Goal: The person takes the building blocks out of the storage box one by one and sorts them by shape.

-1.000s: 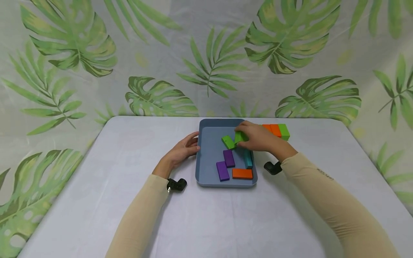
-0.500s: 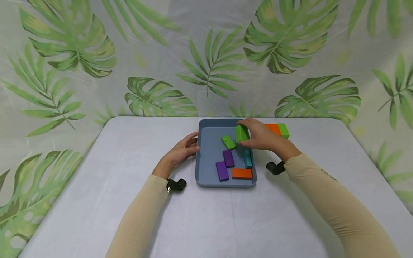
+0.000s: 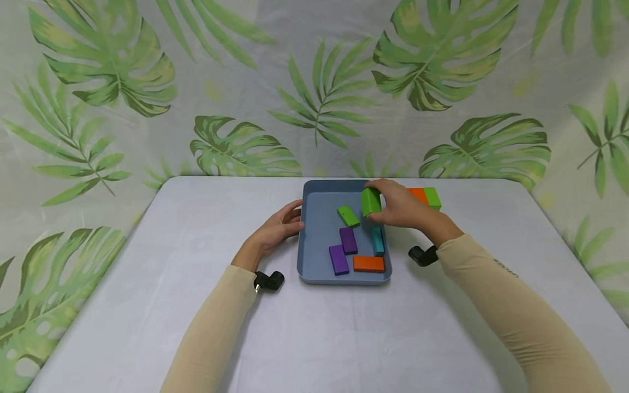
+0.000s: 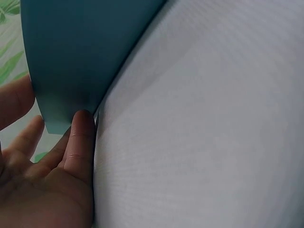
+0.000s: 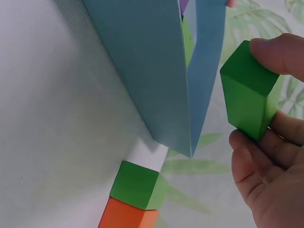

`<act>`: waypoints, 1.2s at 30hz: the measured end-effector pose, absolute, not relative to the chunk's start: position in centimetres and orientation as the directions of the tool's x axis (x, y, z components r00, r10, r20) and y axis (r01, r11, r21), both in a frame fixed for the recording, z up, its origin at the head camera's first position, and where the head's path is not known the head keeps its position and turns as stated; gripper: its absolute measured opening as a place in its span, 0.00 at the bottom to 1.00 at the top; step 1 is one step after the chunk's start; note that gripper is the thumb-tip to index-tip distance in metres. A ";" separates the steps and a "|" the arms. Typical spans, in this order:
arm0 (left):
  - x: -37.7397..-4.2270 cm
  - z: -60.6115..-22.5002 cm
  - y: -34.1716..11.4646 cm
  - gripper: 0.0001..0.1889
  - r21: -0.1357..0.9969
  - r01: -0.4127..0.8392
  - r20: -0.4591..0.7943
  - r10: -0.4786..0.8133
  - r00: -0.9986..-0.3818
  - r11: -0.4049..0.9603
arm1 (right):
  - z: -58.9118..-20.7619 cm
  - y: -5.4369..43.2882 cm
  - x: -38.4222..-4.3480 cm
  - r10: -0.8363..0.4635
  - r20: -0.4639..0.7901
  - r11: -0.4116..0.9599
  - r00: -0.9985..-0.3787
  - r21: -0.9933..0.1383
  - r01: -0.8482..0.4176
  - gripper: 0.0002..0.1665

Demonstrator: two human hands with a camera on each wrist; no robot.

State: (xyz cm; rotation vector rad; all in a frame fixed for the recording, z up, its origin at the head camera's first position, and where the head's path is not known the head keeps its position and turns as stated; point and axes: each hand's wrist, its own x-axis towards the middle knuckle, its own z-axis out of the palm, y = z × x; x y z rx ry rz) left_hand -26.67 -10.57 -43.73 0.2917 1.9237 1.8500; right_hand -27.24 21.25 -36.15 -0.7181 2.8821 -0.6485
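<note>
My right hand (image 3: 402, 206) pinches a green rectangular block (image 3: 371, 202) between thumb and fingertips, raised over the right side of a blue-grey tray (image 3: 316, 218). In the right wrist view the held block (image 5: 249, 95) is above the rim level. My left hand (image 3: 274, 233) rests with its fingertips against the tray's left wall (image 4: 80, 61). Inside the tray lie another green block (image 3: 348, 216), purple blocks (image 3: 339, 260), a teal block (image 3: 377, 241) along the right wall and an orange block (image 3: 368, 264) near the front.
A row of blocks stands on the white table (image 3: 196, 218) just right of the tray, partly behind my right hand. It shows an orange block (image 3: 419, 196) and a green end block (image 3: 432, 198). A leaf-patterned cloth (image 3: 319, 109) hangs behind the table.
My right hand has lifted the green block off the tray's contents and moved it slightly right toward the rim. My left hand has stayed at the tray's left wall.
</note>
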 end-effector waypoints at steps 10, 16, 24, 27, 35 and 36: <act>-26.6 -43.6 -10.6 0.38 0.985 -0.157 -0.174 0.453 -0.874 0.077 | -36.0 22.7 -27.2 -0.488 0.035 0.789 -0.872 -0.410 -0.458 0.44; -26.6 -43.5 -10.6 0.38 0.986 -0.151 -0.169 0.454 -0.875 0.077 | -35.6 24.6 -27.5 -0.463 0.030 0.815 -0.886 -0.378 -0.439 0.44; -26.5 -43.5 -10.5 0.38 0.985 -0.152 -0.171 0.460 -0.871 0.078 | -34.3 28.5 -28.1 -0.379 0.015 0.833 -0.925 -0.429 -0.348 0.45; -26.6 -43.5 -10.6 0.38 0.986 -0.148 -0.165 0.460 -0.873 0.073 | -33.8 30.1 -28.4 -0.351 0.017 0.833 -0.936 -0.451 -0.320 0.45; -26.6 -43.4 -10.6 0.39 0.986 -0.153 -0.167 0.463 -0.870 0.070 | -34.1 34.6 -28.8 -0.250 0.022 0.853 -0.968 -0.468 -0.231 0.48; -26.6 -43.4 -10.6 0.39 0.986 -0.153 -0.167 0.464 -0.870 0.069 | -34.3 35.0 -28.8 -0.233 0.014 0.856 -0.972 -0.472 -0.212 0.48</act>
